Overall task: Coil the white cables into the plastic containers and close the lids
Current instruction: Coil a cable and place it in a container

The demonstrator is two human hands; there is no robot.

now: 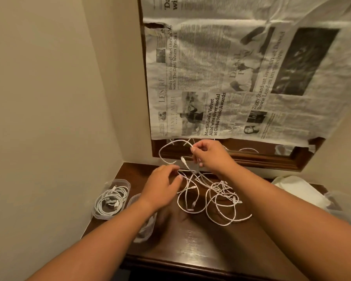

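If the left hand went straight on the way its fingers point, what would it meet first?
The left hand would meet the tangled white cable right at its fingertips, possibly touching it; beyond that sits the right hand, pinching a strand.

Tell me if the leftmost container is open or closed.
Open. The container has no lid on it; coiled cable lies exposed inside.
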